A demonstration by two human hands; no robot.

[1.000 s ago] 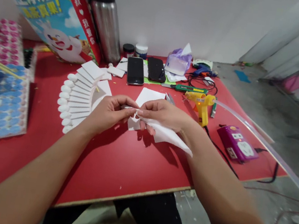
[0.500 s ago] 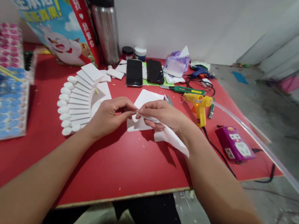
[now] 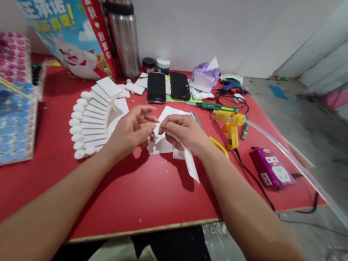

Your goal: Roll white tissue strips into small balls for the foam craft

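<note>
A strip of white paper (image 3: 192,165) hangs from my right hand (image 3: 184,131), which is closed on it, thumb and fingertips pinched together. Facing those fingertips is my left hand (image 3: 133,132), its fingers spread and nothing plainly held in them. Both hands are just above the red table, over a white sheet (image 3: 162,146). To the left, white cards with round white rolled ends lie in a fan (image 3: 92,119). Whatever small bit sits between the right fingertips is too small to make out.
A yellow glue gun (image 3: 233,127) with a long clear stick stands right, beside a purple power socket (image 3: 271,168) and cables. Two phones (image 3: 156,87), a green-handled cutter (image 3: 219,107), a purple tissue pack (image 3: 204,77) and a steel flask (image 3: 123,33) line the back. Blue and pink rolls (image 3: 12,121) fill the left.
My left fingers have opened from their pinch and drawn slightly away from the right fingertips. The paper strip in my right hand has swung downward, and a yellow-handled tool now shows beside the right wrist.
</note>
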